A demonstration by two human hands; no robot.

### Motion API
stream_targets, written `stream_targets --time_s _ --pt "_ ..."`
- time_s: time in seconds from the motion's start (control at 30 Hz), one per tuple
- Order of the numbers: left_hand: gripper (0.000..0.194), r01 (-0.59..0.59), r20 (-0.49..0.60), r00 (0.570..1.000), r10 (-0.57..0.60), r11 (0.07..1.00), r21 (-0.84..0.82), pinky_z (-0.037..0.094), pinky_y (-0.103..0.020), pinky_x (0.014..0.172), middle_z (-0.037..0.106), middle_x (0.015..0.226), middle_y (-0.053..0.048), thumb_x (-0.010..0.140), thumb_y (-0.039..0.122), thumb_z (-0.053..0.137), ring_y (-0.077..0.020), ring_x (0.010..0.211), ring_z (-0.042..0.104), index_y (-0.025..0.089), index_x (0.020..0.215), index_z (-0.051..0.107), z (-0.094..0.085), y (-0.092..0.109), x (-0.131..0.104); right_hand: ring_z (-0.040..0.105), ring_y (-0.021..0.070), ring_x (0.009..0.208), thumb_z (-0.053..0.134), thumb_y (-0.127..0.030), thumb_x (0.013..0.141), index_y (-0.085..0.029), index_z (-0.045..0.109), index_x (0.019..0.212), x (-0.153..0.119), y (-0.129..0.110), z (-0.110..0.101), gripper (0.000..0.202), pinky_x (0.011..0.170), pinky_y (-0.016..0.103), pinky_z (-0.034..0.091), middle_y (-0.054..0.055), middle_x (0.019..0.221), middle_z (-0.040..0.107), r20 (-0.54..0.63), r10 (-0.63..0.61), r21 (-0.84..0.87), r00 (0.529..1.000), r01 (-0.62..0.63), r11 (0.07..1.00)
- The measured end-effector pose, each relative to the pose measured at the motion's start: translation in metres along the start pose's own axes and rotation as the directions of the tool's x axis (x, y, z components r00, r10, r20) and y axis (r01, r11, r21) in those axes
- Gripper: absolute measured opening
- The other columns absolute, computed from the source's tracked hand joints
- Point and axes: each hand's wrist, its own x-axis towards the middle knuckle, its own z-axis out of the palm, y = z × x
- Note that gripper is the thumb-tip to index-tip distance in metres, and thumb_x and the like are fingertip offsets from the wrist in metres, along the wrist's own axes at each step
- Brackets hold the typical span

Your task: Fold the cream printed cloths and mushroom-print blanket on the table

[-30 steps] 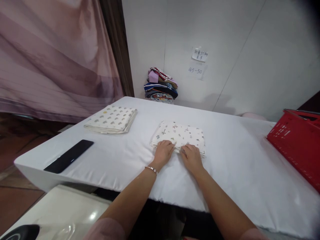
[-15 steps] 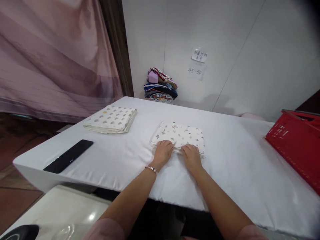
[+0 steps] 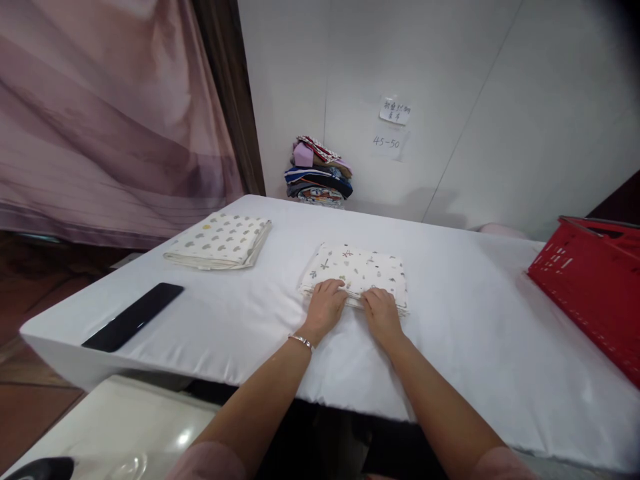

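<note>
Head view: "45-50" on wall sheet [image 3: 389, 148], both hands [image 3: 326, 310] on folded cloth [image 3: 363, 268].

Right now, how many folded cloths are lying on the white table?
2: the grey-print cloth, at left, and the small-print cloth, touched by your left hand and right hand. The red basket could hide more.

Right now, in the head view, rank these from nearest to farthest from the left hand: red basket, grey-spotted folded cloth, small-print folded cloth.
1. Small-print folded cloth: touching the left hand, at its fingers.
2. Grey-spotted folded cloth: apart from the hand, to its left and farther back.
3. Red basket: far off to the right.
</note>
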Motion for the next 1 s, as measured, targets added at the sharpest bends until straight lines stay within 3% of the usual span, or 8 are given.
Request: stream_targets --time_s 0.13,0.27,0.43,0.63,1.0 --pt "0.015 0.018 0.016 1.0 -0.018 1.0 0.02 0.037 -0.038 0.089 0.059 0.109 -0.004 0.086 0.021 0.05 -0.0202 0.107 0.048 0.026 0.094 0.063 -0.0003 0.0014 0.0017 0.049 0.0191 0.085 0.043 -0.018 0.09 -0.019 0.06 0.088 -0.0001 -0.0001 0.0004 0.017 0.076 0.032 0.032 0.005 0.088 0.059 -0.003 0.0 0.012 1.0 0.0 1.0" --pt "0.01 0.024 0.015 1.0 -0.025 0.999 0.048 0.037 -0.038 0.087 0.06 0.108 -0.003 0.085 0.021 0.054 -0.0208 0.106 0.049 0.024 0.089 0.063 0.0015 0.0026 0.0032 0.048 0.019 0.084 0.042 -0.019 0.09 -0.019 0.06 0.086 -0.0001 -0.0003 0.0012 0.019 0.076 0.031 0.032 0.005 0.086 0.059 -0.001 -0.012 0.023 1.0 0.012 1.0" --pt "0.012 -0.021 -0.028 0.999 0.023 0.997 0.068 0.037 -0.036 0.086 0.061 0.104 -0.003 0.087 0.02 0.049 -0.0193 0.103 0.05 0.021 0.086 0.06 0.0028 0.0031 0.0041 0.048 0.0188 0.084 0.042 -0.018 0.09 -0.019 0.06 0.087 -0.0004 -0.0011 0.0021 0.018 0.075 0.031 0.031 0.005 0.086 0.059 -0.011 -0.011 0.012 1.0 0.011 1.0" --pt "0.012 -0.033 -0.002 0.999 0.033 0.996 0.081 0.038 -0.036 0.083 0.061 0.103 -0.004 0.086 0.019 0.051 -0.0192 0.1 0.05 0.023 0.092 0.061 0.0041 0.0033 0.0043 0.048 0.0187 0.084 0.042 -0.017 0.089 -0.018 0.06 0.087 -0.001 -0.0019 0.0028 0.018 0.075 0.031 0.031 0.005 0.086 0.059 -0.013 -0.013 0.003 1.0 0.013 1.0" --pt "0.013 -0.083 -0.002 0.997 0.083 0.993 0.082 0.037 -0.036 0.085 0.06 0.104 -0.005 0.088 0.016 0.045 -0.0188 0.103 0.049 0.019 0.085 0.057 0.0083 0.0025 0.0038 0.049 0.0197 0.088 0.04 -0.015 0.089 -0.019 0.061 0.096 -0.0015 -0.0004 0.0042 0.022 0.077 0.033 0.033 0.006 0.093 0.06 -0.055 -0.025 0.01 0.998 0.026 1.0"
